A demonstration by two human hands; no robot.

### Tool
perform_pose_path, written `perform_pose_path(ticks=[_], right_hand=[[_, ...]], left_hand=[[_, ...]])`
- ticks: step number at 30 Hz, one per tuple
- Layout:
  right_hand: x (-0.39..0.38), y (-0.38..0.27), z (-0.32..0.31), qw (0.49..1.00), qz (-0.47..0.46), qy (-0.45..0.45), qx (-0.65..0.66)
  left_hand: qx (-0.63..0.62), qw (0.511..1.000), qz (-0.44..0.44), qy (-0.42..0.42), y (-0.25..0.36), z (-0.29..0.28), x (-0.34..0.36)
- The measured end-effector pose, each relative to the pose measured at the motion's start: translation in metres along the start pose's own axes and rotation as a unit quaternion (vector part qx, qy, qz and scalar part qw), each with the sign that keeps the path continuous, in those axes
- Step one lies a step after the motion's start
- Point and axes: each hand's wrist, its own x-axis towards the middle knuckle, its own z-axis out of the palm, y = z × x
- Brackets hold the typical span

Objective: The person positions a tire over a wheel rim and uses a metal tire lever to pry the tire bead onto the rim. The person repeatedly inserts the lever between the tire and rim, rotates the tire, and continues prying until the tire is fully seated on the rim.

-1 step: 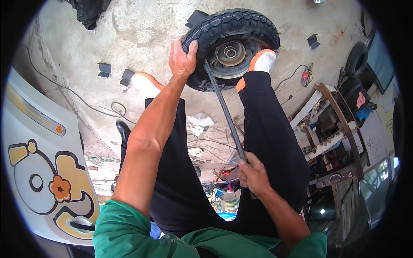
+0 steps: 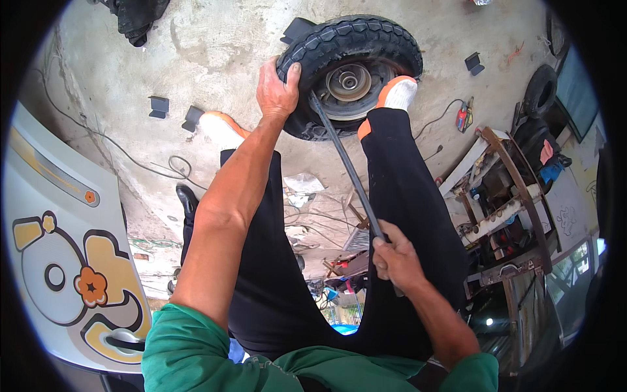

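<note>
A black tyre (image 2: pixel 353 47) on a metal wheel with a round hub (image 2: pixel 349 81) rests on the concrete floor, tilted toward me. My left hand (image 2: pixel 278 90) grips its left edge, thumb on the sidewall and fingers over the tread. A long dark metal bar (image 2: pixel 347 163) runs from the wheel's left inner edge down toward me. Its near part is in my right hand (image 2: pixel 397 259), fingers wrapped round it. The bar's far tip is tucked at the tyre and rim, hidden from view. My right shoe (image 2: pixel 400 95), white and orange, presses against the wheel's right side.
My left shoe (image 2: pixel 222 128) stands left of the tyre. Small dark folded pieces (image 2: pixel 159 106) lie on the floor. A cable (image 2: pixel 117 140) runs along the left, near a white decorated panel (image 2: pixel 65 261). A cluttered metal frame (image 2: pixel 519 176) and another tyre (image 2: pixel 541 90) stand right.
My right hand has swung the near end of the bar a little to the right. The tyre has shifted very slightly; my left hand keeps its place on it.
</note>
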Motion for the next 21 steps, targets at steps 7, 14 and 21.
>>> perform_pose_path(ticks=[7,14,21], right_hand=[[0.025,-0.223,-0.125,0.870,-0.036,-0.038,-0.490],[0.108,-0.297,-0.176,0.578,-0.296,0.082,-0.756],[0.095,-0.263,-0.178,0.613,-0.246,0.096,-0.745]], left_hand=[[0.021,1.000,-0.022,0.008,0.016,0.001,-0.014],[0.014,1.000,-0.009,0.012,0.008,0.011,-0.009],[0.039,0.999,0.005,0.013,0.011,0.012,-0.011]])
